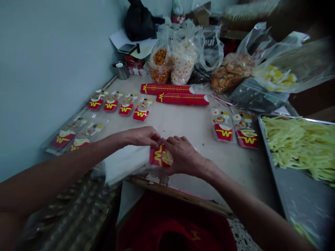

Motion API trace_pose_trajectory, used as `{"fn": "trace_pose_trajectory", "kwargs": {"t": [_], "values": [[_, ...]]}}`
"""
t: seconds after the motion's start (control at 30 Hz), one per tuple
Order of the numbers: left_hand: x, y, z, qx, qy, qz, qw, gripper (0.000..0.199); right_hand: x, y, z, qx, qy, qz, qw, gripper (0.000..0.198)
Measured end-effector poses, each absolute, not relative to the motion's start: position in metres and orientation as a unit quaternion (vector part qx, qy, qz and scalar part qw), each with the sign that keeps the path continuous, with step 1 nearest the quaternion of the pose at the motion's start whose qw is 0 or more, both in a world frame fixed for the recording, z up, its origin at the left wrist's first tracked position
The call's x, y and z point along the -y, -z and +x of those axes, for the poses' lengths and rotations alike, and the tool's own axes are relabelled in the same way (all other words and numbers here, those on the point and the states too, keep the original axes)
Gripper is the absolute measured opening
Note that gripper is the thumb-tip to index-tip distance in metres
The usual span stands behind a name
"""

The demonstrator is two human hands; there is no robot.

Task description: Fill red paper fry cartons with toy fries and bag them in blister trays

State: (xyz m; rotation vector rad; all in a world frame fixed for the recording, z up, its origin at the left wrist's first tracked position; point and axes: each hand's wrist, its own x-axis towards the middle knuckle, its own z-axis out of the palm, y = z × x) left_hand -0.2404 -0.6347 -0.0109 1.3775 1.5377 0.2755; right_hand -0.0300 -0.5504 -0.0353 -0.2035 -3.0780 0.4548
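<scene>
My right hand (184, 155) grips a small red french-fry carton (156, 157) with a yellow zigzag mark and pale fries printed on it. At the carton's upper edge, the fingers of my left hand (149, 136) are pinched together, close against my right fingertips. Whether the left fingers hold the carton itself or a film edge is hard to see. Just left of the carton, at the table's front edge, lies a stack of clear plastic bags (128, 162). Two nested rows of red cartons (183, 99) lie further back.
Filled packets (126, 108) line the left side, and two more packets (223, 131) lie at right. A metal tray (277, 188) holds pale yellow strips (300, 143). Bags of snacks (183, 57), a metal cup (122, 71) and a black bag (138, 22) stand behind.
</scene>
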Motion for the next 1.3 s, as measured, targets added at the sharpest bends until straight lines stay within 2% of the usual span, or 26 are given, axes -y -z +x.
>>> {"fn": "trace_pose_trajectory", "kwargs": {"t": [0.13,0.17,0.23,0.3,0.4,0.53,0.8,0.97,1.17,1.3], "values": [[0.657,0.011,-0.237,-0.732,-0.095,0.663,0.125,0.029,0.585,0.059,-0.048,0.960,-0.166,-0.217,0.061,0.103],[0.668,0.019,-0.233,-0.748,-0.107,0.653,0.051,0.029,0.590,0.066,-0.046,0.955,-0.169,-0.232,0.069,0.108],[0.689,0.039,-0.226,-0.764,-0.132,0.632,-0.015,0.027,0.595,0.079,-0.035,0.951,-0.166,-0.250,0.072,0.115],[0.703,0.059,-0.218,-0.764,-0.159,0.625,-0.021,0.036,0.598,0.086,-0.018,0.945,-0.159,-0.282,0.054,0.116],[0.705,0.078,-0.211,-0.771,-0.178,0.610,-0.023,0.050,0.598,0.087,-0.001,0.929,-0.153,-0.335,0.026,0.103],[0.692,0.081,-0.217,-0.794,-0.148,0.588,-0.047,0.039,0.598,0.087,0.000,0.924,-0.157,-0.347,0.038,0.092],[0.683,0.064,-0.200,-0.830,0.005,0.555,-0.056,0.018,0.605,0.101,0.001,0.911,-0.170,-0.355,0.121,0.090],[0.669,0.043,-0.193,-0.853,0.092,0.514,0.008,0.019,0.604,0.097,-0.002,0.910,-0.189,-0.349,0.123,0.090],[0.677,0.035,-0.159,-0.824,-0.014,0.563,-0.057,0.017,0.597,0.070,-0.007,0.914,-0.198,-0.303,0.182,0.089],[0.690,0.040,-0.169,-0.862,-0.145,0.481,-0.070,0.012,0.589,0.069,0.002,0.909,-0.227,-0.264,0.227,0.092]]}}
